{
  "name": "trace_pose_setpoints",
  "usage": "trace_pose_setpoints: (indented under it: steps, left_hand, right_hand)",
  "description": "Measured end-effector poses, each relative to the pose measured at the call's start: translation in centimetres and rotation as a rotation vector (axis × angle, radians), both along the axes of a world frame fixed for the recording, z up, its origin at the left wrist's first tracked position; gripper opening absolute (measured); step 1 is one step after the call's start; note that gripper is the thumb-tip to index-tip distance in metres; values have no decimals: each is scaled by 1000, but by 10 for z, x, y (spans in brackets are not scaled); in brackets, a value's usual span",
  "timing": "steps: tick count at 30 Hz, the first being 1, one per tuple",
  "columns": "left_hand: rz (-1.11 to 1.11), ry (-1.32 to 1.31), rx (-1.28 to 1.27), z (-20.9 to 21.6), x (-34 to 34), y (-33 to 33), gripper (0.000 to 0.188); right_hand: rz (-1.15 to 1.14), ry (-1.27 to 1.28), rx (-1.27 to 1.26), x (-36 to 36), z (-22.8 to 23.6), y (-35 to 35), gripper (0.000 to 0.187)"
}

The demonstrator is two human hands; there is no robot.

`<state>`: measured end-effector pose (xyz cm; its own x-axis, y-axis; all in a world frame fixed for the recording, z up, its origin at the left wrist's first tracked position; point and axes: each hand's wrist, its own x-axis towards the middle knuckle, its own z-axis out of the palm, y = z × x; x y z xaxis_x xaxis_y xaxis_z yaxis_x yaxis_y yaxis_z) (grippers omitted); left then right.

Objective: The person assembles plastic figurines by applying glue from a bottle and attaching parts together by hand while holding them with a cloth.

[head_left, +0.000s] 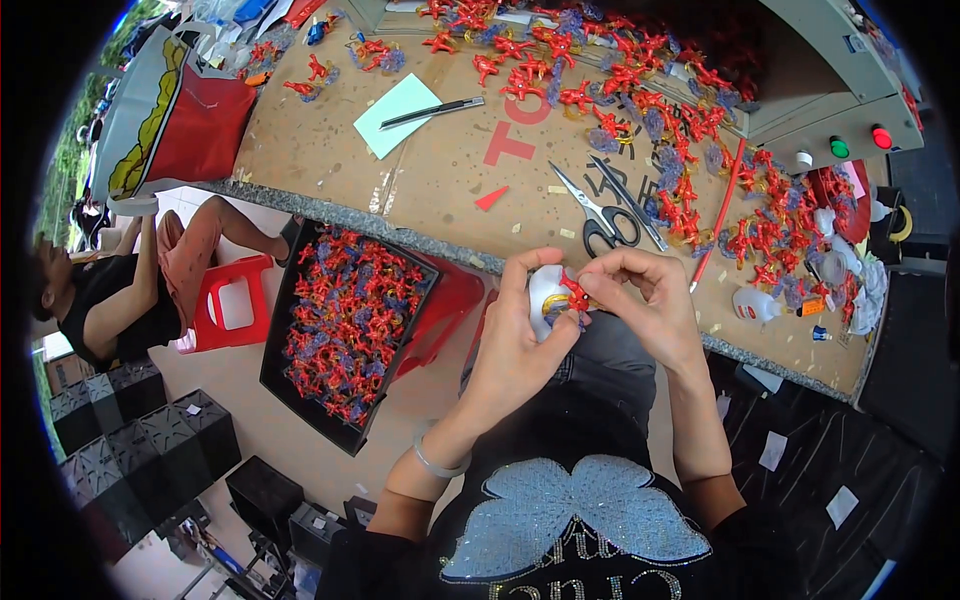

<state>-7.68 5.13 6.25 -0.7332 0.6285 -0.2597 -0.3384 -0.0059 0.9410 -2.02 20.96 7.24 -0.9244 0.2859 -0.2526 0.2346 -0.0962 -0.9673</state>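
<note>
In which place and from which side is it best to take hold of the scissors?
Probably by the black handles of the scissors, coming from the person's side. The handles lie toward the near table edge, while the pointed blades aim away toward the upper left. A slim dark tool lies close on their right, so that side seems tighter.

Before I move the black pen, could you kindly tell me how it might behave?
The black pen looks slim, so probably light. Its straight barrel suggests stiffness. Overhanging the pale green pad, it might tip when nudged.
</note>
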Motion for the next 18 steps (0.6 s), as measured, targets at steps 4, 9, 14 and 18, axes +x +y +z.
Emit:
trace_pose_setpoints:
  steps: [4, 9, 14, 18]
  left_hand:
    - [-9, 48, -44, 1, 1, -3, 49]
    - [27, 42, 12, 5, 2, -4, 48]
    - [-25, 234, -141, 16, -2, -6, 45]
    - [-10, 345, -247, 19, -5, -8, 43]
  right_hand:
    - [-44, -50, -264, -2, -2, 4, 13]
    - [-32, -128, -368, -6, -6, 6, 13]
    - [-35, -67, -333, -4, -8, 4, 14]
    - [-12, -2, -225, -5, -2, 1, 19]
